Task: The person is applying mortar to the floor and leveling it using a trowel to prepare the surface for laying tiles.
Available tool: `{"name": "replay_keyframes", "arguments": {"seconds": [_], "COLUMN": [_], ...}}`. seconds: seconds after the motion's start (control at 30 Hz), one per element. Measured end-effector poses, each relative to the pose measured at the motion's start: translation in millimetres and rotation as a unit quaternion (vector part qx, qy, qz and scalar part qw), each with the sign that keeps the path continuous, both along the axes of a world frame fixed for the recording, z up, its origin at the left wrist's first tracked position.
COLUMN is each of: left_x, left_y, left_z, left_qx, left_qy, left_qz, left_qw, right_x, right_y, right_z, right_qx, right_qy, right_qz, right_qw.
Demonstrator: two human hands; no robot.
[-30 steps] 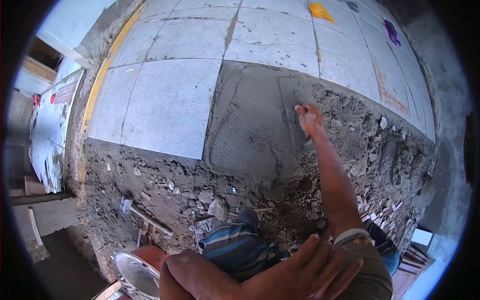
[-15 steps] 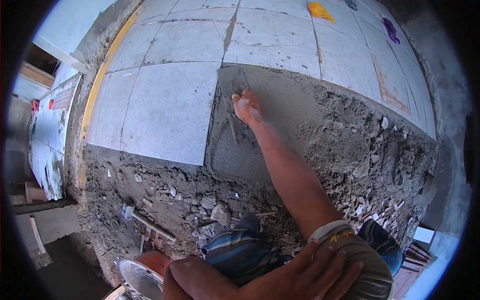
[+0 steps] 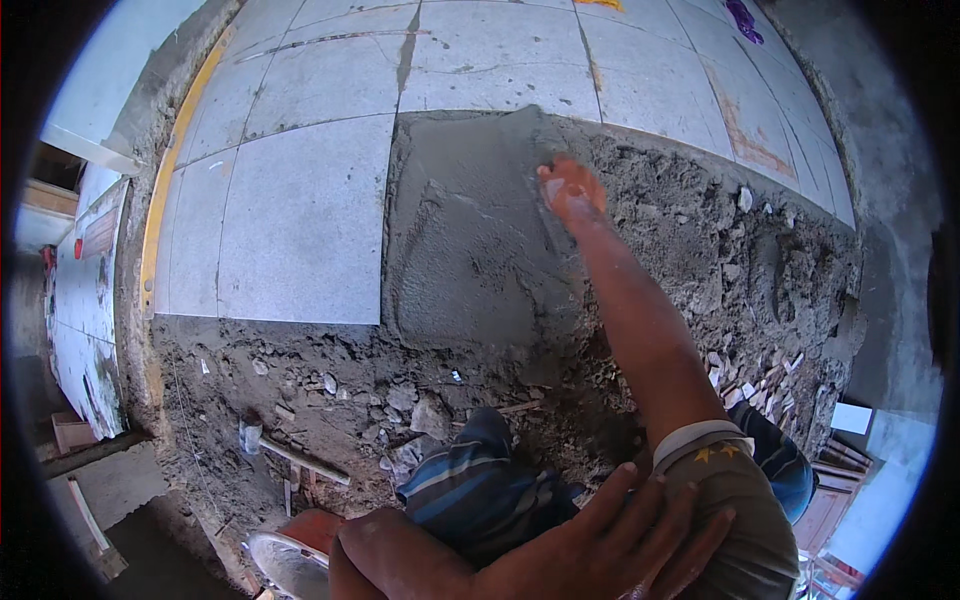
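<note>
My right hand (image 3: pixel 570 185) is closed on a mortar-coated flat trowel, mostly hidden under the hand and blending into the grey patch of wet mortar (image 3: pixel 460 250), near its upper right part. The patch is smoothed, with ridges and marks, and borders a large pale grey tile (image 3: pixel 290 230) on its left. Rough, lumpy mortar (image 3: pixel 680 220) lies to its right. My left hand (image 3: pixel 630 540) rests low in the view, fingers spread, over my right upper arm, holding nothing that shows.
A yellow straightedge (image 3: pixel 180 130) runs along the tiles' left edge. A mallet (image 3: pixel 252 437) lies among rubble, with a red-sided bucket (image 3: pixel 300 530) below it. A purple item (image 3: pixel 743 20) lies on the far tiles. Tile pieces (image 3: pixel 760 385) are heaped at the right.
My right hand swept left across the mortar, then back to the upper right. The surroundings have shifted in view as the camera turned. My left hand stays spread at the bottom.
</note>
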State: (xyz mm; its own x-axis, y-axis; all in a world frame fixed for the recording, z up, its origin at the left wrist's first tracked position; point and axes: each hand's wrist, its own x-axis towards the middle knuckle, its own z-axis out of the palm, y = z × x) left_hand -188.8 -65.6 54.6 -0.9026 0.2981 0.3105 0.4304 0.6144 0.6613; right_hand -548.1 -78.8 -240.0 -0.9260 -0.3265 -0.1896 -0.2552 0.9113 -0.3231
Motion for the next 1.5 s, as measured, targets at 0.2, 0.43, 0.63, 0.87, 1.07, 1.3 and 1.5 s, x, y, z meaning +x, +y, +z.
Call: {"name": "replay_keyframes", "arguments": {"seconds": [0.2,0.43,0.63,0.87,1.07,1.3,1.5], "left_x": [4,2,-21,-19,-18,-13,-18], "left_y": [8,10,24,20,25,20,18], "left_z": [3,7,-4,-2,-6,-5,-8], "left_qx": [-0.001,-0.016,-0.01,-0.087,-0.071,-0.056,-0.044], "left_qy": [0.028,0.017,0.032,0.04,0.024,-0.008,-0.021], "left_qz": [0.013,-0.023,-0.031,-0.024,0.011,0.017,0.021], "left_qw": [1.0,0.999,0.999,0.995,0.997,0.998,0.999], "right_x": [-15,-4,87,31,-3,75,95], "right_y": [72,64,24,32,-38,-28,-17], "right_z": [-14,-20,-9,5,-25,6,32], "right_qx": [-0.083,-0.133,-0.103,-0.022,-0.183,-0.091,0.12], "right_qy": [0.013,0.013,-0.108,-0.005,-0.087,-0.159,-0.089], "right_qz": [-0.043,-0.022,0.161,0.111,0.234,0.405,0.468], "right_qw": [0.996,0.991,0.976,0.994,0.951,0.896,0.871]}}
